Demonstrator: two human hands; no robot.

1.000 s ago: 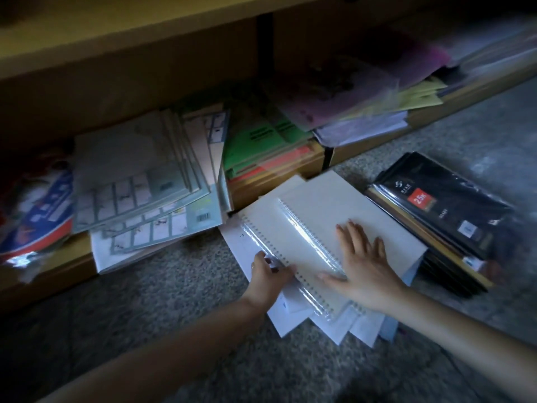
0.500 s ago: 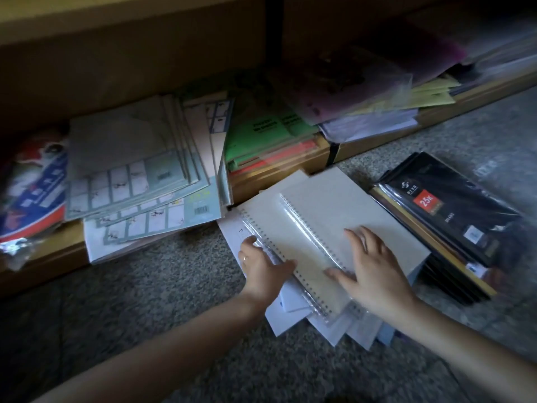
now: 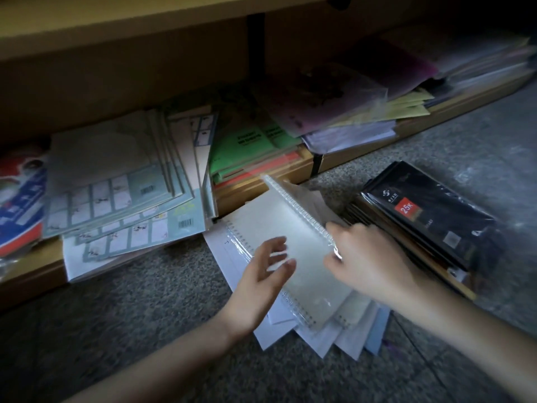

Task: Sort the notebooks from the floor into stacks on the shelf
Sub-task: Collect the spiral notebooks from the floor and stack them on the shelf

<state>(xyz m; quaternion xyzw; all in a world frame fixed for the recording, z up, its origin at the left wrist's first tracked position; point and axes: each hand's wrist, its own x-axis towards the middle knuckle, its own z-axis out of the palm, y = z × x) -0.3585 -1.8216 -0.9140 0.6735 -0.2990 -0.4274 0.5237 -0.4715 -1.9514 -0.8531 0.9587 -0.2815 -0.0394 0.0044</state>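
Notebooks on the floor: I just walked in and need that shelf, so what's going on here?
A person is sorting them. The right hand grips the top spiral notebook at its coil, tilting it up off the floor pile. The left hand hovers open above the pile. Black notebooks lie beside it on the floor; the shelf already holds several stacks.

Floor [image 3: 145,315] beneath papers [image 3: 273,335], black notebooks [image 3: 430,216]

Person is showing two bare arms, left forearm [image 3: 174,356] and right forearm [image 3: 470,330], uncovered to the frame edge. Left hand [image 3: 263,274] and right hand [image 3: 369,263] are blurring at fingertips; dim light is hiding finer detail.
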